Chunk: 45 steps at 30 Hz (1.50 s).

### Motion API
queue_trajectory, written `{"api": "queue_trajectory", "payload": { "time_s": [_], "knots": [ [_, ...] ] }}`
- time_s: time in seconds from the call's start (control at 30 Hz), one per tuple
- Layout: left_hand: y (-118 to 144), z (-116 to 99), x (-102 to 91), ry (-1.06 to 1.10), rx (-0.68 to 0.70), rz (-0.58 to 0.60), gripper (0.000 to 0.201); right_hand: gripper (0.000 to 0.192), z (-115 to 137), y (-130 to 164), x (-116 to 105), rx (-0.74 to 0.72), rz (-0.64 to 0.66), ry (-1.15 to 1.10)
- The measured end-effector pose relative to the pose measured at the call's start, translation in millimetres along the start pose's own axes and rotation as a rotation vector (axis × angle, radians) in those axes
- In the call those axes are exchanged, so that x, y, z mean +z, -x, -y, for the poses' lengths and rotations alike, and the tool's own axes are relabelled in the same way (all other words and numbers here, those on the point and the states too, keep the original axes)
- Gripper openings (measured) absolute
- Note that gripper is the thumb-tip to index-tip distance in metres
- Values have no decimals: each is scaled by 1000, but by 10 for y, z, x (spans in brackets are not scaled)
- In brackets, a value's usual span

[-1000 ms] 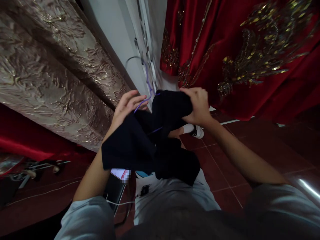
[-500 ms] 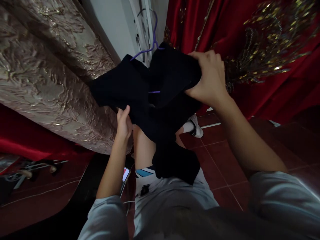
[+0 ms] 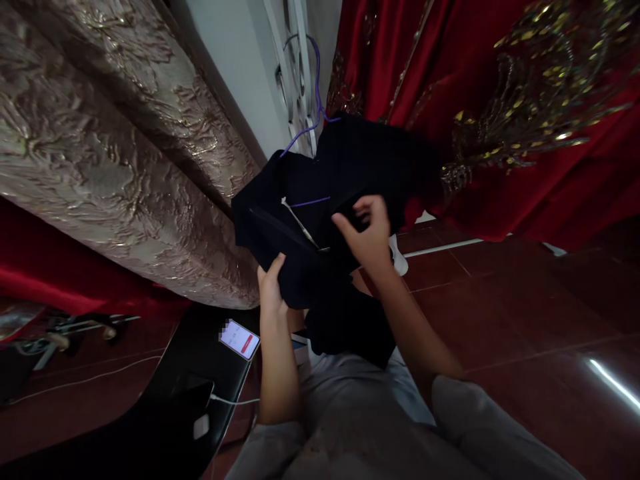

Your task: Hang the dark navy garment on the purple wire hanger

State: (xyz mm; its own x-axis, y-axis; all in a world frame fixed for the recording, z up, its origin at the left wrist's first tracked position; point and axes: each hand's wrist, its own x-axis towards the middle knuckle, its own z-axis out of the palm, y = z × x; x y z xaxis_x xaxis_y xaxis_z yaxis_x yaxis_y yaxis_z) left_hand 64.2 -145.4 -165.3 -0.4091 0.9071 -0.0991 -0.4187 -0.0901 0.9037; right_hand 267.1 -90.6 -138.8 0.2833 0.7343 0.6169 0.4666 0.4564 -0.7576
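Observation:
A dark navy, nearly black top [image 3: 270, 233] hangs from a purple wire hanger [image 3: 319, 87] in front of me. The hanger's lower bar shows through the open neck, and a thin pale strip [image 3: 303, 227] runs along the fabric there. My left hand [image 3: 273, 287] is closed on the garment's lower left edge, thumb on top and fingers behind the cloth. Over the front of the garment, my right hand [image 3: 367, 230] has its thumb apart from loosely curled fingers, with nothing visible between them. Lower down, more dark cloth [image 3: 350, 327] lies over my lap.
The hanger's hook is on a white metal frame [image 3: 300, 60]. Textured beige fabric [image 3: 125, 153] hangs at left, red sequined fabric [image 3: 525, 167] at right. A lit phone [image 3: 240, 339] and a white cable [image 3: 235, 401] lie on a black surface [image 3: 150, 427]. Red tiles [image 3: 500, 313] cover the floor.
My right hand has let go of the garment's right shoulder and moved down and left to its front. My left hand and the garment's left side have shifted right and down.

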Motion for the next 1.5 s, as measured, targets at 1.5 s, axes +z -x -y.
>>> {"api": "queue_trajectory", "payload": {
  "time_s": [1.5],
  "knots": [
    [-219,-381,843,-499,944,524,38,42,815,-626,-36,155,362,-592]
  ]
}}
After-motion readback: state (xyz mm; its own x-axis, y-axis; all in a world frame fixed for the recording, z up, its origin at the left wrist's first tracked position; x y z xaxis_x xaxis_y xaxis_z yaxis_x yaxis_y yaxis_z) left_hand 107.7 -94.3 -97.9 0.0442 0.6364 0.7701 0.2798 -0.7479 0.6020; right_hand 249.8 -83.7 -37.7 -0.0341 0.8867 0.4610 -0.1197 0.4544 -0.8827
